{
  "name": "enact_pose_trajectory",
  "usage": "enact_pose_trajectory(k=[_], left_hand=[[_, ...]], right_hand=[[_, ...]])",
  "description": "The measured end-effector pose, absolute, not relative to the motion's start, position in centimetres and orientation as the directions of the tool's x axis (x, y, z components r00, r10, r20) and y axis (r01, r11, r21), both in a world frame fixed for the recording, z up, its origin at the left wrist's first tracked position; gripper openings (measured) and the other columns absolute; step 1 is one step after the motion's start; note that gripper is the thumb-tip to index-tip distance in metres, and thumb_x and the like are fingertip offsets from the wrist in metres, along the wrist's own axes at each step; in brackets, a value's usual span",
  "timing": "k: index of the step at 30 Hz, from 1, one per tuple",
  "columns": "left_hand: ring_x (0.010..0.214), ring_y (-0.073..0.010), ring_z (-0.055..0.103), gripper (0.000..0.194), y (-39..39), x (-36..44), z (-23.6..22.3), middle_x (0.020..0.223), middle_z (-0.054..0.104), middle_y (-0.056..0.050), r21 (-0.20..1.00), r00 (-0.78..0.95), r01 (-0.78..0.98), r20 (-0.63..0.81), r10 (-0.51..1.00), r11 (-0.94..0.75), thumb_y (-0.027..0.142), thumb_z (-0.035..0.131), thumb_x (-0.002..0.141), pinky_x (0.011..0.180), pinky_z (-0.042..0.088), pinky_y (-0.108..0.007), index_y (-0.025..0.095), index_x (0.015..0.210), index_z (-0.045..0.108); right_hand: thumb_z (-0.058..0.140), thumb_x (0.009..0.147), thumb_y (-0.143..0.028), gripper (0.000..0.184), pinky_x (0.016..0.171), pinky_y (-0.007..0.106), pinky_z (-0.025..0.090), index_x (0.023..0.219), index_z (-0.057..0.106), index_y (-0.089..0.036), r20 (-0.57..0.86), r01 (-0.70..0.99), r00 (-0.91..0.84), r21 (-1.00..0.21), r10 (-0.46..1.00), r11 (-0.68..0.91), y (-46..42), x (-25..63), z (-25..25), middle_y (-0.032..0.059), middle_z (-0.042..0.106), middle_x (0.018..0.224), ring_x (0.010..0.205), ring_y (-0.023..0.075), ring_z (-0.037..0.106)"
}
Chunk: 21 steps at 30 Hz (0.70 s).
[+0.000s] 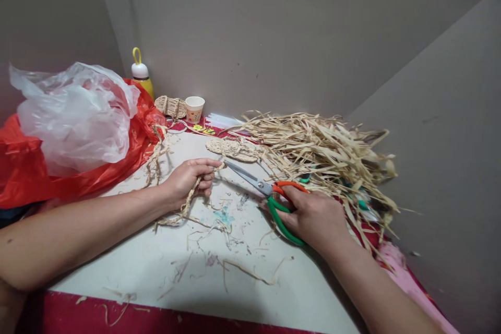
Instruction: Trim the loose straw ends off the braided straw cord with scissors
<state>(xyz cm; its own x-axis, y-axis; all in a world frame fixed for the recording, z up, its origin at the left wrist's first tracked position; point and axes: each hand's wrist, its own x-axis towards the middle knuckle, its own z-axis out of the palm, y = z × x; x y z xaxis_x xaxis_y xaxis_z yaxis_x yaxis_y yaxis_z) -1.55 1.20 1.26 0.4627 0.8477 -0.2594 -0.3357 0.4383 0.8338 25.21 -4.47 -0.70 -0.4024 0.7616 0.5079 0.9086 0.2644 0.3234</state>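
My left hand pinches a braided straw cord, which trails down from the fingers onto the white board. In my right hand is a pair of scissors with one orange and one green handle. Their blades point left, and the tips lie close to the cord's end by my left fingertips. Just beyond the blades rests a small woven straw sole. Whether the blades touch the cord is too small to tell.
A heap of dry straw strips covers the right back. Red and clear plastic bags fill the left. Behind stand a yellow bottle, a woven straw piece and a paper cup. Straw scraps litter the board; grey walls enclose the table.
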Motion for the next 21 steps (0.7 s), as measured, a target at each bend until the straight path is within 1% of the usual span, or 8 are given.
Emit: enact_pose_trajectory(k=[4, 7, 10, 13, 16, 19, 21], left_hand=[[0.039, -0.0044, 0.031, 0.019, 1.28, -1.64, 1.12, 0.05, 0.035, 0.007, 0.815, 0.472, -0.355, -0.267, 0.84, 0.458, 0.005, 0.05, 0.076, 0.042, 0.037, -0.019, 0.011, 0.091, 0.061], [0.041, -0.0057, 0.039, 0.02, 1.4, -1.72, 0.95, 0.052, 0.043, 0.004, 0.803, 0.489, -0.377, -0.252, 0.835, 0.462, 0.006, 0.051, 0.077, 0.043, 0.04, -0.019, 0.01, 0.093, 0.061], [0.048, -0.0077, 0.051, 0.023, 1.56, -1.81, 0.91, 0.063, 0.058, -0.002, 0.81, 0.492, -0.358, -0.258, 0.831, 0.464, 0.006, 0.054, 0.076, 0.045, 0.044, -0.019, 0.01, 0.097, 0.062], [0.055, -0.0093, 0.059, 0.015, 1.68, -1.82, 1.01, 0.078, 0.068, -0.01, 0.827, 0.473, -0.331, -0.272, 0.838, 0.455, 0.006, 0.058, 0.074, 0.049, 0.049, -0.019, 0.009, 0.089, 0.062], [0.057, -0.0095, 0.061, 0.007, 1.69, -1.76, 1.11, 0.082, 0.07, -0.011, 0.831, 0.464, -0.327, -0.274, 0.842, 0.451, 0.008, 0.059, 0.076, 0.049, 0.05, -0.018, 0.009, 0.082, 0.063], [0.056, -0.0085, 0.062, 0.007, 1.62, -1.68, 1.15, 0.082, 0.071, -0.01, 0.839, 0.441, -0.317, -0.283, 0.852, 0.443, 0.008, 0.062, 0.075, 0.048, 0.049, -0.016, 0.009, 0.081, 0.064], [0.06, -0.0098, 0.064, 0.007, 1.55, -1.6, 1.15, 0.084, 0.071, -0.01, 0.846, 0.416, -0.317, -0.283, 0.864, 0.429, 0.009, 0.064, 0.074, 0.05, 0.05, -0.017, 0.01, 0.081, 0.065]], right_hand=[[0.047, 0.084, -0.05, 0.036, 0.052, 0.027, 0.025, 0.073, 0.066, -0.022, 0.516, 0.901, -0.419, 0.335, 0.747, 0.274, -4.42, 25.39, -0.8, 0.0006, 0.058, 0.051, 0.048, 0.0148, 0.05], [0.049, 0.082, -0.053, 0.037, 0.052, 0.026, 0.026, 0.074, 0.067, -0.022, 0.51, 0.913, -0.394, 0.316, 0.765, 0.259, -4.42, 25.48, -0.94, 0.0008, 0.058, 0.05, 0.047, 0.0146, 0.051], [0.048, 0.081, -0.056, 0.039, 0.05, 0.026, 0.026, 0.077, 0.069, -0.023, 0.497, 0.939, -0.315, 0.287, 0.808, 0.19, -4.44, 25.57, -1.17, 0.0017, 0.06, 0.05, 0.046, 0.0156, 0.051], [0.045, 0.081, -0.057, 0.042, 0.048, 0.026, 0.024, 0.083, 0.07, -0.023, 0.5, 0.961, -0.228, 0.255, 0.836, 0.11, -4.4, 25.71, -1.37, 0.0026, 0.061, 0.05, 0.045, 0.0167, 0.053], [0.044, 0.08, -0.057, 0.044, 0.047, 0.025, 0.024, 0.086, 0.07, -0.023, 0.488, 0.969, -0.189, 0.233, 0.852, 0.082, -4.33, 25.81, -1.41, 0.0031, 0.062, 0.05, 0.045, 0.0172, 0.053], [0.045, 0.079, -0.058, 0.043, 0.046, 0.025, 0.023, 0.084, 0.07, -0.023, 0.458, 0.971, -0.185, 0.223, 0.869, 0.089, -4.31, 25.77, -1.26, 0.0028, 0.061, 0.048, 0.043, 0.0174, 0.053], [0.046, 0.079, -0.059, 0.043, 0.046, 0.025, 0.023, 0.083, 0.069, -0.023, 0.444, 0.973, -0.18, 0.21, 0.878, 0.094, -4.35, 25.64, -1.12, 0.0026, 0.06, 0.048, 0.044, 0.0179, 0.054]])
